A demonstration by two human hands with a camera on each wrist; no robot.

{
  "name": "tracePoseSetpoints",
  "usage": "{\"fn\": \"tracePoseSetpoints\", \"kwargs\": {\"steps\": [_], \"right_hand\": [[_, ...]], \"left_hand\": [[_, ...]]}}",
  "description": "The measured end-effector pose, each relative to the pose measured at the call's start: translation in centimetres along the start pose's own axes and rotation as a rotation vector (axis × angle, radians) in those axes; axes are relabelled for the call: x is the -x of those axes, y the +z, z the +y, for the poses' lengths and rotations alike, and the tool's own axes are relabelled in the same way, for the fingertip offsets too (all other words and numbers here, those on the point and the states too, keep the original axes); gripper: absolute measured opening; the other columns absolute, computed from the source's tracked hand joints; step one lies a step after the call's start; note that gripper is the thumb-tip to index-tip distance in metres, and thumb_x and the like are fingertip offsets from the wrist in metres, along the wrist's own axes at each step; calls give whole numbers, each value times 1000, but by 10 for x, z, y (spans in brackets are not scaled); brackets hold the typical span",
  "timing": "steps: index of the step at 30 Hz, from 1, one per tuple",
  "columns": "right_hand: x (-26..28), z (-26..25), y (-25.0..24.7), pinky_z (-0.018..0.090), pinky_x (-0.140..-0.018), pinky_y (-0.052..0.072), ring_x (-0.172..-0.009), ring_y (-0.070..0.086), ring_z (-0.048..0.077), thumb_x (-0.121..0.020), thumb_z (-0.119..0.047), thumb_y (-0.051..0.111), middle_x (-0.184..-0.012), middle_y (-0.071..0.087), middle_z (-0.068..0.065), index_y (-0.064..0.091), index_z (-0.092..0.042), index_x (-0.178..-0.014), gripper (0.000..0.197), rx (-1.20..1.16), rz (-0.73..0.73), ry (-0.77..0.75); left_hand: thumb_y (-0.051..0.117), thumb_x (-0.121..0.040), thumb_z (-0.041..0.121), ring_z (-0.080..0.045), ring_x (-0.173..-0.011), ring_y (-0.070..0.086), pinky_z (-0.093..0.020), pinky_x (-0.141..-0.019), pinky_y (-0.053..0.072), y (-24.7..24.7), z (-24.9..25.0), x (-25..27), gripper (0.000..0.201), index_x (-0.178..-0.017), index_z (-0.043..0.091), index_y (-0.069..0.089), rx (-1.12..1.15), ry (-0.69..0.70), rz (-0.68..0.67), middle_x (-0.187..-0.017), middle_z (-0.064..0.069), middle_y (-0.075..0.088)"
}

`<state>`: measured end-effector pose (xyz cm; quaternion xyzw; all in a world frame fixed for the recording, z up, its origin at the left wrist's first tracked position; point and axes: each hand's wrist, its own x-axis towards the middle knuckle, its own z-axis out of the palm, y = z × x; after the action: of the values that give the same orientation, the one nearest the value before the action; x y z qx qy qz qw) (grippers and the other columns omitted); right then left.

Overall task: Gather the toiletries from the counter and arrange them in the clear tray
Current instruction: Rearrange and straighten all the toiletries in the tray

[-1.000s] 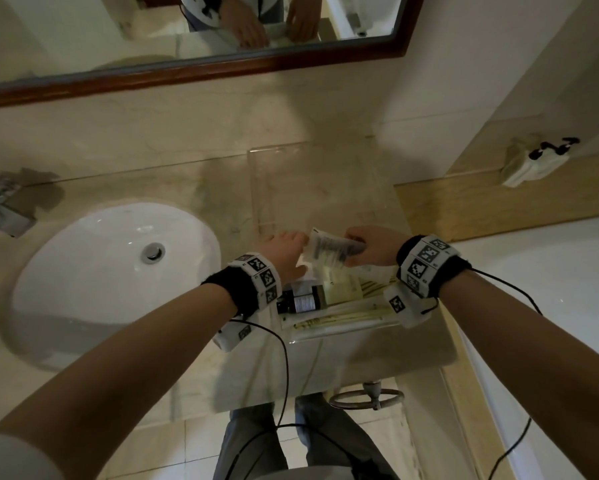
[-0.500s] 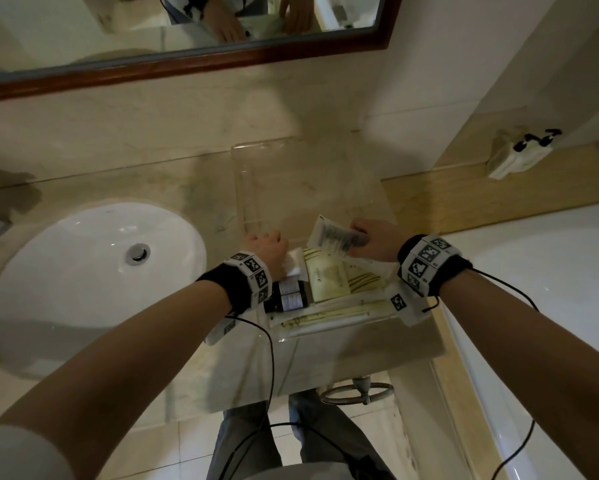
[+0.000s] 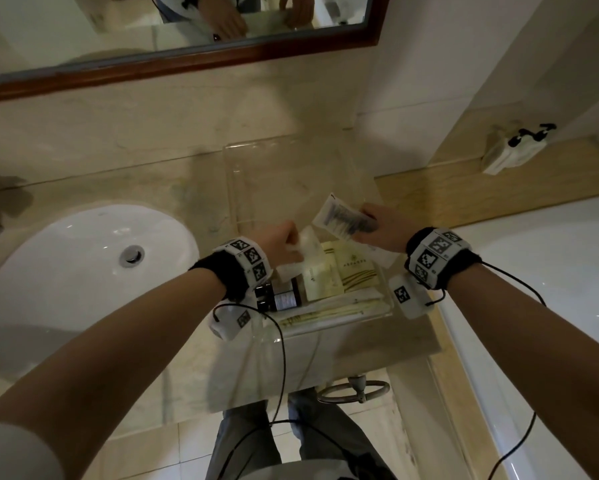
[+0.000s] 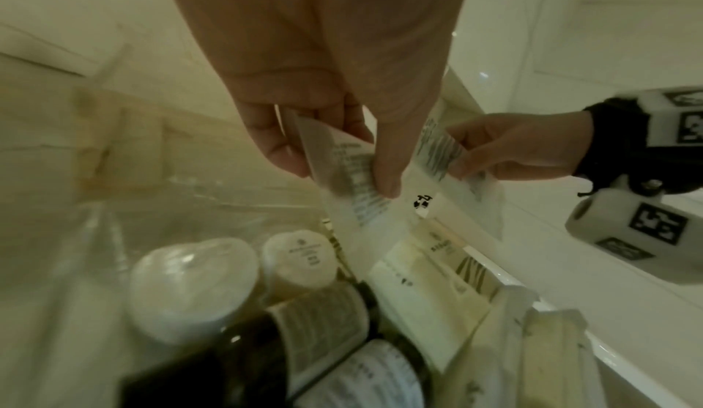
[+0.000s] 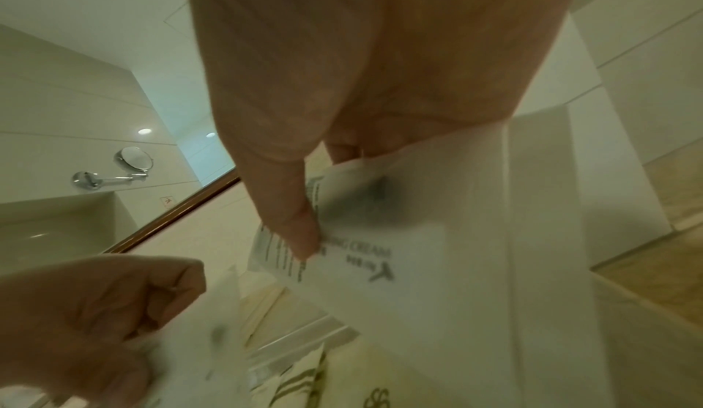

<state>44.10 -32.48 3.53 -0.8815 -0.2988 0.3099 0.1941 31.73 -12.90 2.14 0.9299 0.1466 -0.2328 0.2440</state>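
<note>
The head view looks steeply down from above at the beige marble counter point(image 3: 124, 188), the round white sink point(image 3: 66, 265) at 9 o'clock. Each wrist view sits close behind its own fingers, facing forward. All three share the clear plastic tray point(image 3: 242, 188).

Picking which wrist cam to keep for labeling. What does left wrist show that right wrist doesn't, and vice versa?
Left wrist only: two round white caps and the dark bottles lying in the clear tray, plus the right wrist's marker band.

Right wrist only: print reading "CREAM" on the packet that the right hand pinches; a round wall mirror and the big mirror's wooden frame.

Both: each hand pinching a white printed packet, the left hand holding its own packet, and the cream sachets below.
</note>
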Motion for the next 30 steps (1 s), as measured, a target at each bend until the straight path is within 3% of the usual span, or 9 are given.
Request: {"fn": "tracePoseSetpoints", "kwargs": {"steps": [3,5,8,11,14,16,19,26,30], "right_hand": [[5,6,-5,22,-53,31,-68,47,18,-86,-26,62,-76,49,-1,43,-13,-91,24,-16,35,19],[9,13,-9,22,-54,33,-70,48,19,-86,-27,62,-76,50,-1,44,-13,-92,24,-48,65,30],[16,23,-14,23,-53,32,-61,47,12,-87,-30,61,-70,48,-6,43,-15,-90,24,-101,110,69],[22,28,-16,22,-51,29,-57,43,8,-88,-28,60,-66,46,-6,40,-18,-79,24,-142,150,80],[25,28,-12,22,-51,26,-57,40,7,-89,-28,59,-66,43,-6,34,-26,-70,32,-141,146,89],[25,27,-7,24,-51,27,-59,41,12,-90,-30,58,-68,43,-5,38,-22,-74,26,-150,131,95],[24,27,-2,25,-54,32,-70,47,19,-88,-33,59,-77,49,0,45,-13,-92,24,-182,123,98],[23,27,3,27,-59,35,-81,51,23,-87,-32,61,-90,53,7,48,-11,-95,27,-194,147,95],[21,21,5,24,-61,38,-83,53,21,-85,-32,62,-95,57,6,52,-8,-103,32,-297,163,113]], "left_hand": [[65,-85,25,-19,-72,53,-25,-62,44,5,20,-5,26,-93,19,42,96,63,-20,-90,-2,53],[62,-86,23,-20,-75,56,-29,-66,46,10,34,-8,21,-93,21,42,92,87,-27,-93,-2,56],[60,-87,22,-24,-81,56,-36,-76,51,17,50,-14,17,-96,21,45,127,48,-23,-97,-5,56],[63,-86,27,-23,-81,62,-35,-76,54,25,60,-18,24,-106,16,53,202,-39,-24,-94,-4,62],[63,-87,28,-23,-77,70,-37,-76,59,30,68,-18,22,-102,15,53,265,-88,-69,-93,-7,71],[60,-89,25,-23,-81,69,-34,-75,56,30,72,-18,21,-107,14,53,210,-54,-98,-100,-9,69],[60,-89,24,-26,-106,59,-31,-85,48,31,73,-19,31,-118,15,56,24,16,-98,-119,-8,60],[58,-90,22,-21,-105,61,-26,-84,47,38,79,-24,29,-118,15,58,-38,63,-151,-117,-4,64],[53,-92,21,-23,-106,59,-26,-84,45,35,72,-25,28,-119,13,57,25,68,-68,-119,-5,62]]}}
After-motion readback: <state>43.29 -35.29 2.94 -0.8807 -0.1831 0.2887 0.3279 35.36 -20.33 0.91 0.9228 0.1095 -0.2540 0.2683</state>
